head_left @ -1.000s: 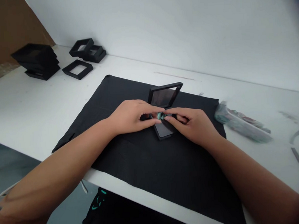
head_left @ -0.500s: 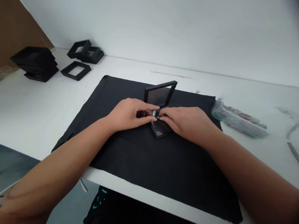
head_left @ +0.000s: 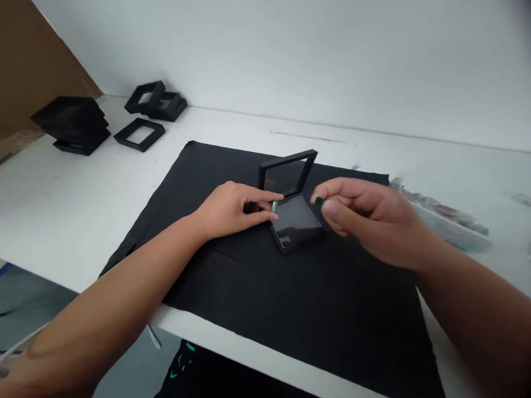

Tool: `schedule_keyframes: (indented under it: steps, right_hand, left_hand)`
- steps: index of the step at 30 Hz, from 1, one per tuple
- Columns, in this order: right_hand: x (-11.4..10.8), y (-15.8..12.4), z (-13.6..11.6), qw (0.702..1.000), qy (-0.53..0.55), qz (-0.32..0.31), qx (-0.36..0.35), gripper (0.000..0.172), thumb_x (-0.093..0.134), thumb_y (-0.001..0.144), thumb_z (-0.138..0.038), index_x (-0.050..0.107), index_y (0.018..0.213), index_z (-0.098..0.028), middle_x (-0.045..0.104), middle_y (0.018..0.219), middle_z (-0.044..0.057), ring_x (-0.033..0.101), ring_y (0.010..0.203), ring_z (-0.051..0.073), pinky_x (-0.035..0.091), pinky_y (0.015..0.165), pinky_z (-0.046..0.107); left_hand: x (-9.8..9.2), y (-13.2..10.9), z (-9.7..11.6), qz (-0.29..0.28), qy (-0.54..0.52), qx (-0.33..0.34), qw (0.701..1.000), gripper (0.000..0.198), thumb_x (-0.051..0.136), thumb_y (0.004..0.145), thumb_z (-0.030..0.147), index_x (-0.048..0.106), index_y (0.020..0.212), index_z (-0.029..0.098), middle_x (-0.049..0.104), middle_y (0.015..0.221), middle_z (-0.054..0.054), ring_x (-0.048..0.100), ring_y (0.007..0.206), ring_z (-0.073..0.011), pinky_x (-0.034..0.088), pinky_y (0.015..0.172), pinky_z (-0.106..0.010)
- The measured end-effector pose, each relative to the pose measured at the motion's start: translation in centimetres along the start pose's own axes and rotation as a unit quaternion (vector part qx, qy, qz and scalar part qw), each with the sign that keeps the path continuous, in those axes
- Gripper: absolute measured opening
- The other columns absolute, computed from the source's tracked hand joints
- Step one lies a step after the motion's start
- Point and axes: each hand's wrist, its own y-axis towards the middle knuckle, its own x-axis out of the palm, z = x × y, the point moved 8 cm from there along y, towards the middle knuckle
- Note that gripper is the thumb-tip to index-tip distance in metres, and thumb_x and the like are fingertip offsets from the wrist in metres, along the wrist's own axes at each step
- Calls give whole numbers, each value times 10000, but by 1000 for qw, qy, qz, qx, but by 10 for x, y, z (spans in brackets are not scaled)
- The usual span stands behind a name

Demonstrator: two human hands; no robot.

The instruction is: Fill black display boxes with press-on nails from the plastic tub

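Note:
A hinged black display frame (head_left: 286,249) with clear film panes lies open on a black cloth (head_left: 262,306), one half flat and the other raised behind it. My left hand (head_left: 230,210) is at the frame's left side, thumb and forefinger closed about a small pale green polished stone (head_left: 275,207). Right of the frame, slightly above the cloth, my right hand (head_left: 373,217) pinches a small dark green stone (head_left: 319,201) between thumb and forefinger. Its other fingers are curled in.
A transparent bag or tray of coloured stones (head_left: 453,219) lies to the right on the white table (head_left: 38,202). At the far left stand a stack of black frames (head_left: 72,126), a smaller frame pile (head_left: 165,103) and a single frame (head_left: 140,134). A white wall closes off the back.
My right hand has drawn away from the frame to the right, with the dark green stone in its pinch. The flat pane is more exposed. My left hand stays at the frame.

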Motion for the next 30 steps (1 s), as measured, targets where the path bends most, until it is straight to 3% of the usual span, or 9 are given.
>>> schedule_keyframes:
  steps: [6,9,12,14,17,19,21,26,30]
  right_hand:
    - [13,-18,-43,961,265,-80,-20,159,582,992,-400,644,923,-271,271,555,-87,215,427,60,247,407,233]
    - [24,-25,-53,936,335,-106,6,149,593,986,-413,651,930,-287,220,558,-90,164,421,52,215,380,212]
    - [30,-29,-55,929,357,-86,37,146,554,1008,-366,667,946,-297,220,554,-81,163,420,61,198,358,211]
    - [30,-29,-54,941,332,-47,47,157,550,1008,-334,679,928,-294,230,546,-77,172,413,60,185,347,218]
    - [17,-30,-55,973,218,68,33,99,648,949,-387,705,936,-308,289,548,-65,238,432,63,193,371,241]
    - [7,-32,-56,980,134,143,21,116,687,917,-430,715,967,-329,336,548,-56,282,448,72,208,388,259]
    - [1,-35,-58,980,79,181,17,139,687,910,-465,715,973,-345,354,529,-54,304,439,75,219,381,262]
    - [0,-40,-67,980,5,198,3,108,688,905,-476,716,951,-382,434,524,-44,378,436,76,234,342,239]
    - [6,-44,-72,984,17,176,4,100,689,897,-478,717,943,-395,421,509,-42,380,416,84,235,313,228]
  left_hand:
    - [0,-1,-3,-11,1,-29,1000,359,720,868,396,734,1193,243,798,936,-7,718,811,-128,500,657,-201]
    - [0,-1,-2,-8,11,-24,1000,352,711,874,400,737,1190,247,794,941,0,704,817,-125,496,668,-205]
    - [-1,-1,1,-7,24,-15,1000,361,704,881,405,730,1203,245,789,936,5,697,832,-122,491,680,-209]
    - [-1,0,2,-11,29,-15,999,377,699,885,401,718,1226,242,788,936,8,696,833,-119,488,687,-210]
    - [-1,0,2,-14,30,-17,999,376,693,890,397,717,1230,239,787,934,9,696,820,-114,485,679,-207]
    - [-1,0,2,-12,31,-16,999,375,692,891,404,718,1229,244,785,925,10,696,803,-113,486,678,-207]
    - [-1,0,1,-8,33,-15,999,379,690,892,411,715,1234,250,785,926,9,698,804,-115,488,678,-208]
    - [-1,0,0,-7,24,-24,999,374,688,888,405,723,1220,239,789,948,6,702,810,-122,487,657,-209]
    - [-1,0,2,-21,13,-31,999,389,671,895,397,714,1236,215,791,953,1,704,819,-124,488,665,-213]
